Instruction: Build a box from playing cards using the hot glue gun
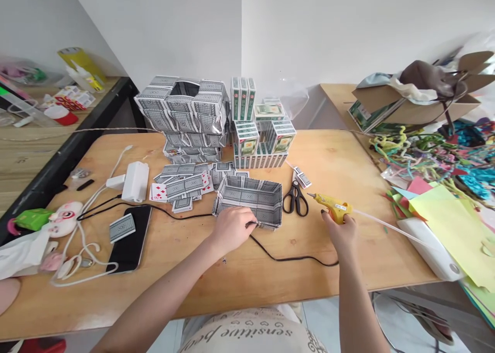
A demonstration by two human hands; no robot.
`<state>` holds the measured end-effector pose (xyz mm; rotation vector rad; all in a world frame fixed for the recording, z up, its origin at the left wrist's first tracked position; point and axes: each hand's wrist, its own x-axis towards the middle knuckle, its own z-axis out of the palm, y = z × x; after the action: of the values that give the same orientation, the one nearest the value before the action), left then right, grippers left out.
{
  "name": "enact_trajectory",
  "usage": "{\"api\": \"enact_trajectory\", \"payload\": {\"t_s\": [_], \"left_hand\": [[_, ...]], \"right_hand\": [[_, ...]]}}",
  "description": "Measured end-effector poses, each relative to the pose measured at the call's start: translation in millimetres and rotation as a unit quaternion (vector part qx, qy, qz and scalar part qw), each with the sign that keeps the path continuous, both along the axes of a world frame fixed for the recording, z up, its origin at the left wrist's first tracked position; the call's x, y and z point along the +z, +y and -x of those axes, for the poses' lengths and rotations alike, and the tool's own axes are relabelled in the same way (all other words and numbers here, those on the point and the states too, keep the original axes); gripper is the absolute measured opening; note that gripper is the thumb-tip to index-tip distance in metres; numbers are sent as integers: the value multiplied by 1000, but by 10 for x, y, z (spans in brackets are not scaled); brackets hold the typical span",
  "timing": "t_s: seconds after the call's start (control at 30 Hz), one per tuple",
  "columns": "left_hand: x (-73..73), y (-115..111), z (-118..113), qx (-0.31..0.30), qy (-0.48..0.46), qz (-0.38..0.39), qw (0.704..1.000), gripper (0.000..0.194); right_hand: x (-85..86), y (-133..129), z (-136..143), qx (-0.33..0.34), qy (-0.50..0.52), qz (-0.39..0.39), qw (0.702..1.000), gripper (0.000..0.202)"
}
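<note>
My right hand (342,230) is wrapped round the grip of a yellow hot glue gun (335,205), its nozzle pointing left and a clear glue stick (381,220) sticking out behind. My left hand (234,230) is closed at the near wall of an open box made of playing cards (251,192), fingertips at its rim; the exact pinch is partly hidden. A black cord (294,259) runs beneath that hand toward the right one. Between box and glue gun lie black-handled scissors (296,199). Loose playing cards (184,183) are piled left of the box.
Behind stand a large playing-card structure (193,111) and stacked card packs (261,144). A phone (131,242), a white power adapter (135,181) and cables lie at left. Coloured paper (452,229), pipe cleaners (410,152) and a cardboard box (415,105) are at right.
</note>
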<state>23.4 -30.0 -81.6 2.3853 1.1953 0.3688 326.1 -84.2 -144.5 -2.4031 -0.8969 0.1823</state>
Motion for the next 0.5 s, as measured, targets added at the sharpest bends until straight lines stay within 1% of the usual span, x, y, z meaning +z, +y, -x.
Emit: {"api": "enact_trajectory", "payload": {"t_s": [0.1,0.17,0.23,0.37,0.43,0.5], "left_hand": [[3,-6,-5,7,-4,-2,1000,12],[7,-7,-2,5,-3,0,1000,13],[10,-7,0,4,-2,5,1000,14],[11,-2,-2,7,-2,10,1000,14],[8,2,-3,5,-4,12,1000,14],[5,8,-3,1,-6,13,1000,15]], "right_hand": [[-5,43,56,-34,6,52,998,35],[-4,65,98,-31,4,66,997,39],[2,82,141,-39,1,81,996,48],[8,95,203,-83,5,120,989,65],[-4,88,215,-103,6,124,987,69],[-9,74,223,-115,-7,97,989,68]]}}
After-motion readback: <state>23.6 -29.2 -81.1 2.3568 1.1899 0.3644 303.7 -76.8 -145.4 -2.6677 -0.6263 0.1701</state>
